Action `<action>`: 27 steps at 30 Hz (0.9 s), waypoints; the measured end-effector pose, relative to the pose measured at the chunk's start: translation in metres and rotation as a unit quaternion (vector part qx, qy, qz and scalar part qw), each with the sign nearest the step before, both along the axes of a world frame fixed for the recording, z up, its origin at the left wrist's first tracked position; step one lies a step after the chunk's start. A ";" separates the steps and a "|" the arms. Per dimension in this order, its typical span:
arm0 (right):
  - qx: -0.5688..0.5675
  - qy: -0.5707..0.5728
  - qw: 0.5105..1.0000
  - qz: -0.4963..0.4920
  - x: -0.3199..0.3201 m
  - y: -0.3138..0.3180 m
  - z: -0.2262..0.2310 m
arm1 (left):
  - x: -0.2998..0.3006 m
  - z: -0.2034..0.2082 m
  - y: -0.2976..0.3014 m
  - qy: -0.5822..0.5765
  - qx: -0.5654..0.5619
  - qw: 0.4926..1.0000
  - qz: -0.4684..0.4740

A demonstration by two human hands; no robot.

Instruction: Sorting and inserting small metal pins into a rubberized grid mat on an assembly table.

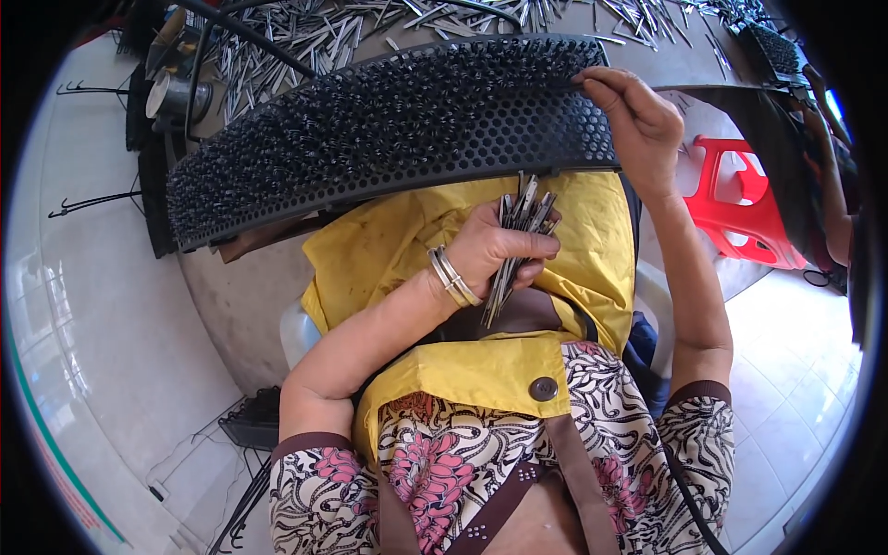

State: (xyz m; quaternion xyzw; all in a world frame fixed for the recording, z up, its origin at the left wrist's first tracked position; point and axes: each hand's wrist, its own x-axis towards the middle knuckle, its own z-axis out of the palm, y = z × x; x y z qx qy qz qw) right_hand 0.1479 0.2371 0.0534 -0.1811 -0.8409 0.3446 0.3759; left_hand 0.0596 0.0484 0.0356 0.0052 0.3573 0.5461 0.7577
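Metal strips: 1 bundle, clasped in left hand over yellow apron.
Perforated black rack: densely studded.
Right hand: fingertips pinched together at rack's right end; whether anything is held cannot be told.

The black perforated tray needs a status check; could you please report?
Left hand gripping thin metal strips. Right hand pinched near right end of black perforated tray; contents unclear. Tray bristling with dark pieces, holes bare lower right. Nothing visibly blocking them.
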 end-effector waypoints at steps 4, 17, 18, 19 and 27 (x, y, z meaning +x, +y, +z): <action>0.005 -0.005 1.000 -0.011 0.000 -0.006 0.003 | 0.002 0.007 0.002 0.008 -0.001 0.999 0.038; 0.208 -0.034 0.971 0.114 0.039 -0.078 0.010 | 0.007 0.018 0.017 -0.021 -0.045 0.980 0.190; 0.208 -0.034 0.971 0.114 0.040 -0.080 0.010 | 0.005 0.019 0.018 -0.014 -0.048 0.981 0.188; 0.159 -0.033 0.980 0.112 0.042 -0.081 0.009 | 0.004 0.020 0.018 -0.007 -0.050 0.981 0.185; -0.472 0.080 0.878 -0.018 0.032 -0.077 0.013 | -0.001 0.015 0.017 0.044 0.020 0.988 0.148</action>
